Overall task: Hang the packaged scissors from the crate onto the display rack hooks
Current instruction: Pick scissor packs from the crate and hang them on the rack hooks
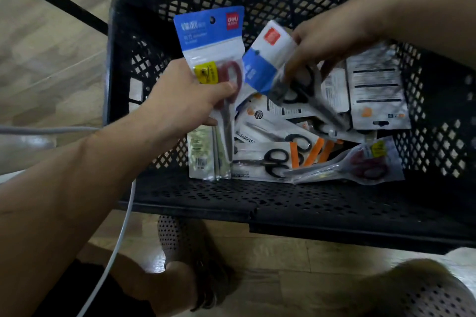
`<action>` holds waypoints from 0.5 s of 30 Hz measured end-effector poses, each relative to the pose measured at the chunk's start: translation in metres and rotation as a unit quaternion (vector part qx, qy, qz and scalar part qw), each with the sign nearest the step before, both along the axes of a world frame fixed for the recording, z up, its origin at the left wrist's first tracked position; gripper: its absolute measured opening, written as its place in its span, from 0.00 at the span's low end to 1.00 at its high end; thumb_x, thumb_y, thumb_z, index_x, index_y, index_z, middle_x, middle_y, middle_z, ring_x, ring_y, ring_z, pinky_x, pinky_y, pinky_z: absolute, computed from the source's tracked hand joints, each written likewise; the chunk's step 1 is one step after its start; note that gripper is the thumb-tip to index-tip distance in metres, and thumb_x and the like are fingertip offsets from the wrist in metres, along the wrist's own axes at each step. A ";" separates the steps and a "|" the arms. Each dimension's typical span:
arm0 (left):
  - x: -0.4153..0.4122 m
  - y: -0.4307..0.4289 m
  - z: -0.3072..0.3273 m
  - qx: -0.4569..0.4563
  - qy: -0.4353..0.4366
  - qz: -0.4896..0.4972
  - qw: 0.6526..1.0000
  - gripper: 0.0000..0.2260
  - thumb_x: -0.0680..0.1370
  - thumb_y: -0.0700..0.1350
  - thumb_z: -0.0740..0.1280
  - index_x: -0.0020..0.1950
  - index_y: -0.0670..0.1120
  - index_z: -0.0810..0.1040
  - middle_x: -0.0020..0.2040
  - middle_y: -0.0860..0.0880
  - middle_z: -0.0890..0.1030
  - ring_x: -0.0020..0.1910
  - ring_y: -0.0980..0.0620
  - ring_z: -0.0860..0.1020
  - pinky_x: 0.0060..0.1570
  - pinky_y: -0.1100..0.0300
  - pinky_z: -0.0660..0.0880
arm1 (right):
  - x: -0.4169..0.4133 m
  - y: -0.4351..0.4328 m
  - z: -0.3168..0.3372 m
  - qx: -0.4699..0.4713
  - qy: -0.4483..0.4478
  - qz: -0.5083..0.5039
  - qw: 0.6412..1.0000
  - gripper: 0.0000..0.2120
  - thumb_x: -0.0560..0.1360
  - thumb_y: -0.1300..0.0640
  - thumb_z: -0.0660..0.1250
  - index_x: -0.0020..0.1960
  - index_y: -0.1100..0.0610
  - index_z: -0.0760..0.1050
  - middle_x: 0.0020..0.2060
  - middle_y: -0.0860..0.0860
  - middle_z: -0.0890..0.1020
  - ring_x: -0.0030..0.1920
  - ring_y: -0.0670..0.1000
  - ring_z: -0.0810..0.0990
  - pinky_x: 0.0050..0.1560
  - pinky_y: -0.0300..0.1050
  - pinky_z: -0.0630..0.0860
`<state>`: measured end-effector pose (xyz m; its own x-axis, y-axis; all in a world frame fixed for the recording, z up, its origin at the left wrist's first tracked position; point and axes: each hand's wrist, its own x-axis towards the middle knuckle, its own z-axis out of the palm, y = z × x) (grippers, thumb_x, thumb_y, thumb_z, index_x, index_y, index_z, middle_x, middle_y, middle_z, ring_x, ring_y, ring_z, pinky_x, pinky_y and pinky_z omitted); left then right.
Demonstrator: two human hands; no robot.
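Left hand (185, 100) over left part of black plastic lattice crate (283, 203), fingers clamped on upright clear-and-blue packet of red-handled scissors (211, 41). Right hand (332, 41) just right of it, fingers pinching tilted blue-and-white packet of black-handled scissors (268, 64), blurred. Below both, heap of loose scissors packets (296, 152) on crate floor. White cable (121, 234) runs past near-left crate corner. Perforated slipper (180, 237) on wooden floor (51, 54) near crate.

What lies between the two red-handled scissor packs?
Head view: white packs of black-handled scissors lie between the left-held pack and the loose pack in the crate.
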<state>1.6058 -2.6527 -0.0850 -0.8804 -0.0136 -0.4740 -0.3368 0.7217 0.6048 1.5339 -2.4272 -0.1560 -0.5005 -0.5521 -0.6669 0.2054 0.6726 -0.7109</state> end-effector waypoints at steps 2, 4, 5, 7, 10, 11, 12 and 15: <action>-0.002 -0.001 -0.001 0.010 0.010 0.005 1.000 0.08 0.78 0.43 0.73 0.57 0.51 0.83 0.49 0.50 0.87 0.48 0.48 0.87 0.47 0.48 0.85 | 0.001 0.000 0.005 -0.032 -0.028 -0.008 0.999 0.07 0.77 0.58 0.71 0.53 0.56 0.85 0.47 0.54 0.88 0.48 0.52 0.86 0.55 0.50 0.79; -0.003 -0.003 -0.004 0.031 0.027 0.018 0.999 0.05 0.79 0.45 0.72 0.54 0.50 0.84 0.50 0.49 0.88 0.50 0.48 0.86 0.53 0.50 0.84 | -0.004 0.000 0.005 -0.048 -0.023 -0.033 0.998 0.09 0.78 0.58 0.69 0.57 0.56 0.83 0.51 0.54 0.88 0.53 0.55 0.86 0.60 0.52 0.79; -0.003 -0.003 -0.004 0.040 0.031 0.021 0.998 0.05 0.80 0.45 0.71 0.54 0.50 0.85 0.51 0.50 0.88 0.52 0.49 0.86 0.54 0.54 0.83 | -0.006 0.001 0.005 -0.057 -0.020 -0.051 0.997 0.10 0.78 0.58 0.68 0.58 0.56 0.82 0.51 0.54 0.88 0.54 0.56 0.86 0.62 0.53 0.78; -0.004 -0.005 -0.006 0.055 0.027 0.020 0.998 0.06 0.80 0.48 0.70 0.55 0.50 0.85 0.53 0.50 0.87 0.54 0.50 0.85 0.60 0.51 0.81 | -0.009 0.001 0.004 -0.072 -0.027 -0.067 0.995 0.12 0.80 0.55 0.66 0.60 0.57 0.81 0.52 0.56 0.87 0.56 0.58 0.85 0.63 0.56 0.78; -0.006 -0.007 -0.006 0.068 0.019 0.019 0.997 0.07 0.81 0.45 0.70 0.58 0.50 0.84 0.53 0.51 0.87 0.55 0.50 0.86 0.62 0.46 0.80 | -0.011 0.000 0.001 -0.079 -0.030 -0.074 0.994 0.12 0.81 0.54 0.65 0.61 0.57 0.80 0.52 0.55 0.87 0.54 0.57 0.86 0.61 0.54 0.78; -0.008 -0.007 -0.005 0.067 0.026 0.024 0.997 0.08 0.81 0.43 0.71 0.60 0.50 0.83 0.53 0.52 0.87 0.54 0.52 0.86 0.59 0.49 0.82 | -0.012 -0.001 0.000 -0.078 -0.020 -0.079 0.994 0.11 0.81 0.54 0.65 0.60 0.56 0.80 0.51 0.54 0.88 0.52 0.55 0.87 0.59 0.53 0.78; -0.009 -0.007 -0.004 0.070 0.033 0.031 0.997 0.11 0.81 0.42 0.71 0.63 0.49 0.81 0.54 0.53 0.87 0.53 0.54 0.86 0.56 0.53 0.82 | -0.011 -0.004 0.001 -0.080 -0.015 -0.094 0.992 0.10 0.81 0.54 0.66 0.59 0.55 0.81 0.50 0.54 0.88 0.50 0.54 0.87 0.55 0.50 0.79; -0.010 -0.008 0.002 0.088 0.032 0.042 0.995 0.14 0.80 0.40 0.72 0.66 0.47 0.79 0.54 0.53 0.87 0.53 0.56 0.85 0.57 0.55 0.82 | -0.011 -0.009 0.005 -0.064 0.008 -0.102 0.993 0.07 0.80 0.53 0.68 0.55 0.54 0.82 0.44 0.51 0.88 0.43 0.49 0.88 0.44 0.43 0.79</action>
